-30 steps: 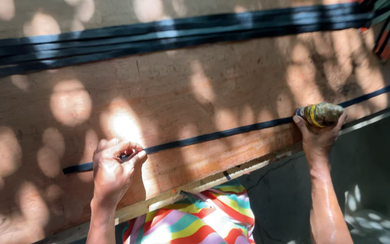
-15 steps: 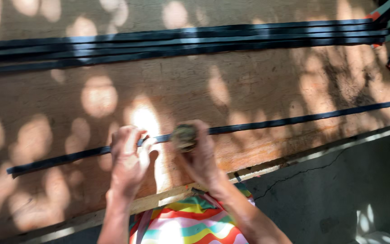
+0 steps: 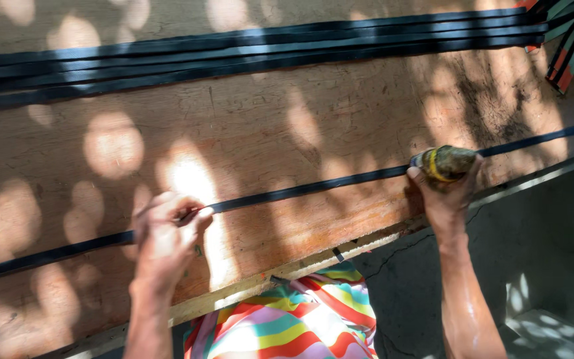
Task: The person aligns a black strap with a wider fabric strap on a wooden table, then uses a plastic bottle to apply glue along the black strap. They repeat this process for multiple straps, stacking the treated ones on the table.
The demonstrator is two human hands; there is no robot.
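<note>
**Black strip pinned and rubbed on plywood board**

Black strip (image 3: 300, 191) pinched flat under left hand (image 3: 165, 234), fingers closed on it. Further along the same strip, right hand (image 3: 443, 189) clenched around a dark rounded tool with a yellow band (image 3: 445, 163), pressed onto the strip. Beneath, plywood board (image 3: 340, 113); at the board's far edge, more black strips (image 3: 247, 54). Below its near edge, striped cloth (image 3: 293, 322).

**Both hands spread wide, both closed**

The bare left hand (image 3: 167, 236) sits low and near, knuckles up, fingers curled tight and thumb pinched against the forefinger. The bare right hand (image 3: 445, 193) is stretched far out to the side, forearm straight, fingers wrapped in a closed fist grip.
</note>
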